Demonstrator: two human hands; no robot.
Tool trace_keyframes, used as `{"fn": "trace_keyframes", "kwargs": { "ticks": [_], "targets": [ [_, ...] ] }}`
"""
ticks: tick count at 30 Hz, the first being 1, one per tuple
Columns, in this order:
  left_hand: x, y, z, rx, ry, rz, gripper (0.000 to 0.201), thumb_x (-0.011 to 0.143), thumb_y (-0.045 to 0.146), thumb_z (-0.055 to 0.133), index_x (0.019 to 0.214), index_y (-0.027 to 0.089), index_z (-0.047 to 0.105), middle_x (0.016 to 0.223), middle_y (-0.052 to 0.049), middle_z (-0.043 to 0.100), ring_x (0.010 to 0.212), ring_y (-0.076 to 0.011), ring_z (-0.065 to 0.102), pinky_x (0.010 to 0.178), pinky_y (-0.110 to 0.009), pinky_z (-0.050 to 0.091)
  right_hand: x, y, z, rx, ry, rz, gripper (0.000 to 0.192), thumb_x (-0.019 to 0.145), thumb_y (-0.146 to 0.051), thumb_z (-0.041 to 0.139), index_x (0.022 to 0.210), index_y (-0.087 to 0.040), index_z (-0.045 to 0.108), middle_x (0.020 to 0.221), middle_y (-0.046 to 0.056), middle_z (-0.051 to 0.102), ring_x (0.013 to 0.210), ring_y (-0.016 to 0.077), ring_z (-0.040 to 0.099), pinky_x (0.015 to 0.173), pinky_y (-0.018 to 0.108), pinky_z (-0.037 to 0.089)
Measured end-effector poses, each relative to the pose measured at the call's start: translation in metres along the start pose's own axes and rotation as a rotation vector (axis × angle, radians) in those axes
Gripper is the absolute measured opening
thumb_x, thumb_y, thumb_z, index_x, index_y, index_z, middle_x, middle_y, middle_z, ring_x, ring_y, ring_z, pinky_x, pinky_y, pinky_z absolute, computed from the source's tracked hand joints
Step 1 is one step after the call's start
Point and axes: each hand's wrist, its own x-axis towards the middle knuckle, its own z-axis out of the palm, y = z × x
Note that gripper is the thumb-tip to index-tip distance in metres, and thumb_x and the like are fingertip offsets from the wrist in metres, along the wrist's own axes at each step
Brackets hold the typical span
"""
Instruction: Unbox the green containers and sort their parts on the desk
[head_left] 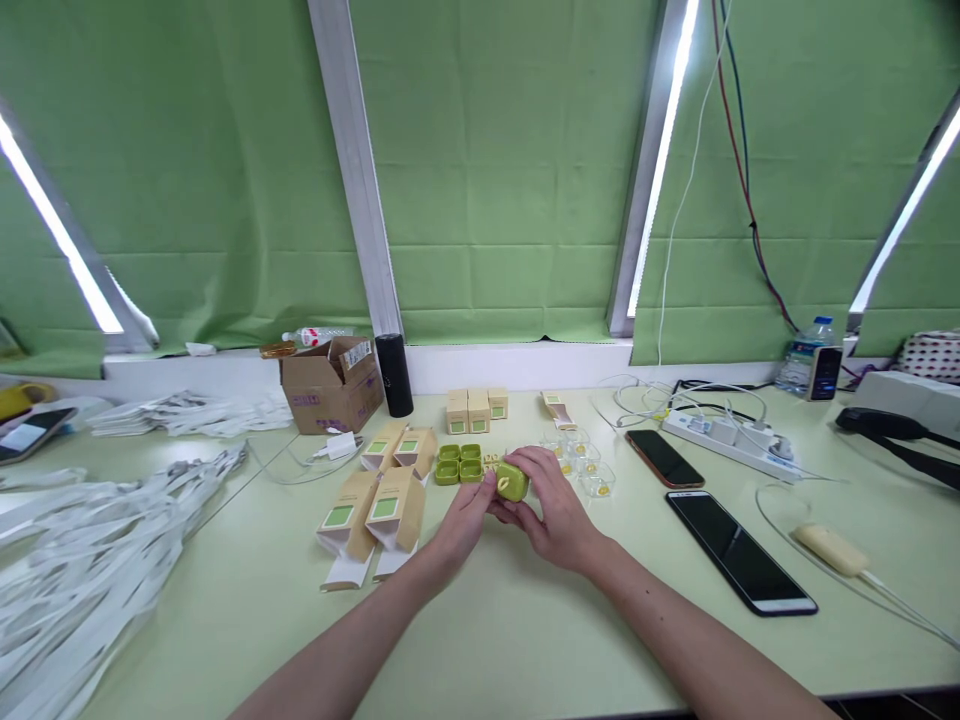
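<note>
Left of centre: four open tan cartons [379, 500] with green labels, lying flat. Centre frame: left hand [463, 522], fingers curled, and right hand [553, 510], fingers wrapped over, jointly pinching a small green case [512, 482] just above the table [487, 620]. Behind it: green trays [459, 464]. Right of centre: clear plastic cups [589, 463]; two phones [739, 552].

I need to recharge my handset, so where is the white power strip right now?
In the head view, the white power strip lies on the table's far right, behind two dark phones and before the water bottle.
</note>
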Motion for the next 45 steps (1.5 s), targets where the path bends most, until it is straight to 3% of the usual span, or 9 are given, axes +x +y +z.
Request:
{"fn": "trace_keyframes", "kwargs": {
  "ticks": [5,10,16,30,45],
  "targets": [
    [0.002,-0.003,-0.005,0.177,-0.001,0.072,0.061,0.098,0.070,0.046,0.069,0.018,0.063,0.062,-0.006,0.070,0.061,-0.0204,0.069,0.064,-0.032,0.049,-0.002,0.003,0.003,0.076,0.021,0.105,0.048,0.097,-0.024,0.059,0.143,-0.026,0.046,0.131,0.014,0.060,0.125,0.0326,0.055,0.104,0.056,0.054],
    [0.001,0.001,-0.011,0.233,0.138,0.202,0.028,0.094,0.047,0.066,0.099,0.020,0.059,0.074,-0.001,0.072,0.070,-0.0194,0.072,0.069,-0.031,0.052,-0.001,0.003,0.003,0.109,0.019,0.172,0.042,0.098,-0.028,0.062,0.137,-0.027,0.050,0.124,0.012,0.062,0.119,0.0312,0.056,0.100,0.053,0.054],
    [-0.002,0.001,-0.010,0.361,0.144,0.294,0.020,0.095,0.031,0.062,0.112,0.021,0.058,0.075,0.000,0.072,0.073,-0.0182,0.072,0.073,-0.030,0.051,-0.001,0.004,0.002,0.079,0.007,0.191,0.043,0.097,-0.029,0.064,0.137,-0.026,0.051,0.125,0.012,0.062,0.118,0.0305,0.057,0.097,0.050,0.055],
    [-0.002,-0.001,-0.014,0.532,0.244,0.314,0.016,0.092,0.029,0.064,0.105,0.021,0.068,0.083,-0.003,0.072,0.073,-0.0182,0.068,0.066,-0.029,0.049,-0.001,0.004,0.002,0.027,-0.017,0.191,0.043,0.095,-0.029,0.065,0.136,-0.027,0.051,0.125,0.012,0.063,0.118,0.0315,0.059,0.094,0.051,0.058],
    [-0.003,-0.002,-0.012,0.454,0.231,0.317,0.014,0.094,0.034,0.065,0.098,0.021,0.068,0.081,-0.003,0.073,0.071,-0.0191,0.070,0.069,-0.031,0.054,-0.001,0.002,0.000,0.008,-0.035,0.174,0.039,0.096,-0.030,0.064,0.133,-0.026,0.054,0.120,0.012,0.065,0.112,0.0314,0.060,0.089,0.050,0.059]
  ]
}}
